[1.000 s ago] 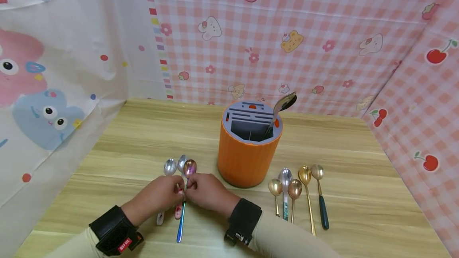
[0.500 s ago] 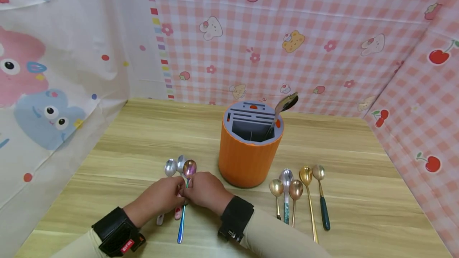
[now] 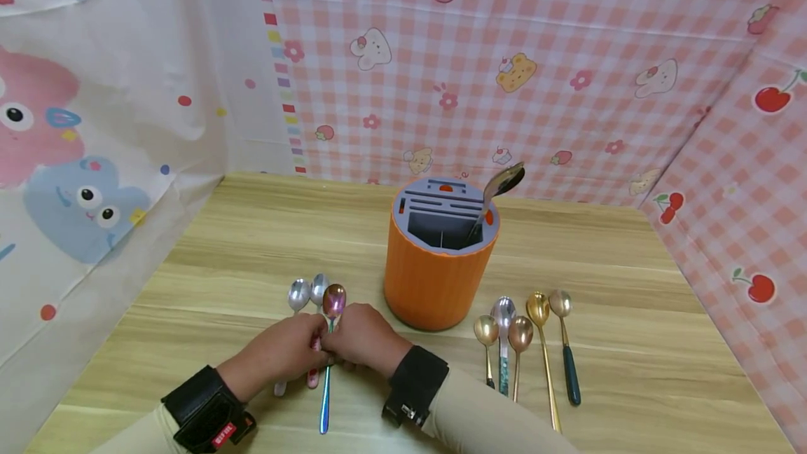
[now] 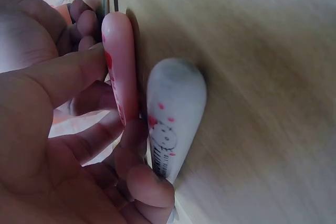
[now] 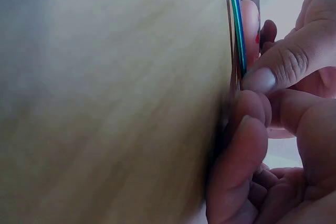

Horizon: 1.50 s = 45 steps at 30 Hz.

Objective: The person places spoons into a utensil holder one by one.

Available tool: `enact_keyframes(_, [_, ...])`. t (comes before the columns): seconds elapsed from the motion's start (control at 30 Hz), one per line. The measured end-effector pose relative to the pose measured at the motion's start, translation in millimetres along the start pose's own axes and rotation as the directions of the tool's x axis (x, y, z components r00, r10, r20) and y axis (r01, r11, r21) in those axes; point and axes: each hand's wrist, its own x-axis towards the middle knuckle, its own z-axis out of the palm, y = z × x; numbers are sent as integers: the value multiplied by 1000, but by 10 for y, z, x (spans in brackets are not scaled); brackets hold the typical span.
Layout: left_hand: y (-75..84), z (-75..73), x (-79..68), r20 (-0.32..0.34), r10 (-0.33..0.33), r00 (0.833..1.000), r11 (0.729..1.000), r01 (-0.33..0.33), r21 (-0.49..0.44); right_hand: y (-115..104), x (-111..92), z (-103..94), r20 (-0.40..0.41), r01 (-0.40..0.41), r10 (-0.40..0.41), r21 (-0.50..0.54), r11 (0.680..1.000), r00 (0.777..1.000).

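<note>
In the head view a rainbow-metal spoon (image 3: 325, 398) lies on the wooden table, bowl pointing away. My right hand (image 3: 366, 336) pinches its handle between thumb and fingertips; the right wrist view shows the thumb against the blue-green handle (image 5: 237, 27). My left hand (image 3: 284, 347) is just left of it, fingertips close to the right hand's. In the left wrist view, its thumb and fingers curl about a pink spoon handle (image 4: 121, 61), while lower fingers touch a white handle (image 4: 178, 106) with a cartoon print. The silver spoon bowls (image 3: 299, 293) show beyond the left hand.
An orange cylindrical utensil holder (image 3: 435, 286) with a grey slotted top stands behind the hands, a utensil (image 3: 494, 188) leaning out of it. To the right lie several spoons, among them a gold spoon (image 3: 539, 310) and a dark-green-handled spoon (image 3: 570, 373). Patterned cloth (image 3: 479, 125) hangs behind.
The rainbow spoon's handle end has swung to the right, and the spoon has come slightly nearer. The right hand now pinches its handle; the left hand has moved slightly rightward.
</note>
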Motion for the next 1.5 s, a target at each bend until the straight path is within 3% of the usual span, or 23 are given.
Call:
enact_keyframes(0.13, [8, 12, 6, -5, 10, 1000, 1000, -10, 22, 15, -12, -2, 10, -31, 31, 3, 1000, 999])
enact_keyframes(0.3, [41, 3, 0, 3, -41, 999, 999, 41, 19, 21, -14, -14, 20, -54, 54, 13, 998, 998])
enact_keyframes(0.4, [59, -21, -6, 14, -50, 999, 999, 50, -17, 28, -3, -24, 11, -53, 53, 39, 998, 999])
enact_keyframes(0.63, [41, -32, 11, 20, 14, 1000, 989, -11, -150, 39, 5, -89, -60, 33, -24, 150, 988, 998])
enact_keyframes(0.77, [17, -46, 21, 62, 14, 998, 958, 4, -285, -2, -8, -189, -63, 61, -43, 329, 942, 997])
enact_keyframes(0.87, [7, -57, 25, 78, 28, 997, 916, 6, -400, -43, -11, -256, -90, 84, -50, 428, 900, 995])
enact_keyframes(1.03, [52, -65, 19, 76, 53, 996, 853, -6, -521, -96, -36, -362, -129, 135, -88, 428, 894, 988])
enact_keyframes(1.17, [100, -63, 11, 64, 68, 996, 833, -22, -552, -106, -69, -437, -143, 174, -122, 440, 881, 982])
enact_keyframes(1.33, [121, -93, 14, 18, 105, 994, 850, -80, -521, -192, -187, -560, -222, 272, -187, 456, 848, 957])
enact_keyframes(1.5, [175, -173, 41, -26, 138, 990, 871, -135, -472, -345, -385, -785, -292, 347, -236, 427, 835, 927])
